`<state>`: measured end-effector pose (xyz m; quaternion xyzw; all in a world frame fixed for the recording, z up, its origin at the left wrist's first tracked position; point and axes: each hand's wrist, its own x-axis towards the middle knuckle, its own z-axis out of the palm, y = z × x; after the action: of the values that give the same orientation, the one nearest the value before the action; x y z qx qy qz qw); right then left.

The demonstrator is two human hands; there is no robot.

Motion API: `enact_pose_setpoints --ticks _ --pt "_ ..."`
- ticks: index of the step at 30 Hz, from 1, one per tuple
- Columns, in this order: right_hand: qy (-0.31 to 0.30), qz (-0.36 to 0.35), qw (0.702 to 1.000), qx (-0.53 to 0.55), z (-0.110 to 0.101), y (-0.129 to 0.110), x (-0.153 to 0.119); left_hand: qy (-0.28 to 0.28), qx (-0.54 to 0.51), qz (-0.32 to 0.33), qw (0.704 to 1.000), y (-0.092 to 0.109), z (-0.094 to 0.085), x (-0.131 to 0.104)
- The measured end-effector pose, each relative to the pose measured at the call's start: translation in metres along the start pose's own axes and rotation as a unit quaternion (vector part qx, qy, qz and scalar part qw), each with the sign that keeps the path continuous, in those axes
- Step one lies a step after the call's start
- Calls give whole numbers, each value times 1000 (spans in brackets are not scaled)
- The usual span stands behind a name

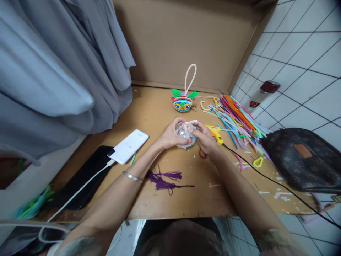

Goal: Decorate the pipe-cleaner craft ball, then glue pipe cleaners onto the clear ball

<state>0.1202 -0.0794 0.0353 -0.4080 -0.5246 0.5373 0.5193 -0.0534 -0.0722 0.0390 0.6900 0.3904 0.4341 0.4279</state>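
Note:
Between my two hands is a clear, shiny ball (pixel 184 131) with coloured bits showing in it and a rough, sparkly lower edge. My left hand (pixel 170 134) is wrapped around its left side. My right hand (pixel 204 137) grips the right side, thumb pressed on the front, near a short white strip at the top. Just right of that hand lies a yellow glue gun (pixel 215 134), partly hidden. Beyond the ball sits a colourful lion-head ornament (pixel 182 103) with green ears and a white loop. Purple tassels (pixel 166 180) lie nearer to me.
Many coloured pipe cleaners (pixel 237 117) are heaped at the right. A patterned dark bag (pixel 306 160) and a black cord border the table's right side. At the left, a white power bank (pixel 130 146) rests on a black phone-like slab (pixel 85 181). Grey cloth (pixel 66 64) hangs nearby.

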Motion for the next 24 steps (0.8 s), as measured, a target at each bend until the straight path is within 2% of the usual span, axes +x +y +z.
enact_pose_setpoints --ticks 6,10,14,18,24 --pt "46 -64 995 -68 -1 -5 -2 29 -10 -10 999 -2 -2 3" --pt "76 -168 963 -196 3 -10 -9 44 9 -21 999 -3 -3 4" --pt "53 -216 936 -273 6 -14 -15 53 31 -20 998 -4 -3 4" --pt "54 -195 941 -272 4 -12 -14 46 37 -13 998 -5 -3 3" --pt "3 -73 985 -157 0 -2 -6 31 -26 -13 999 -9 -2 3"
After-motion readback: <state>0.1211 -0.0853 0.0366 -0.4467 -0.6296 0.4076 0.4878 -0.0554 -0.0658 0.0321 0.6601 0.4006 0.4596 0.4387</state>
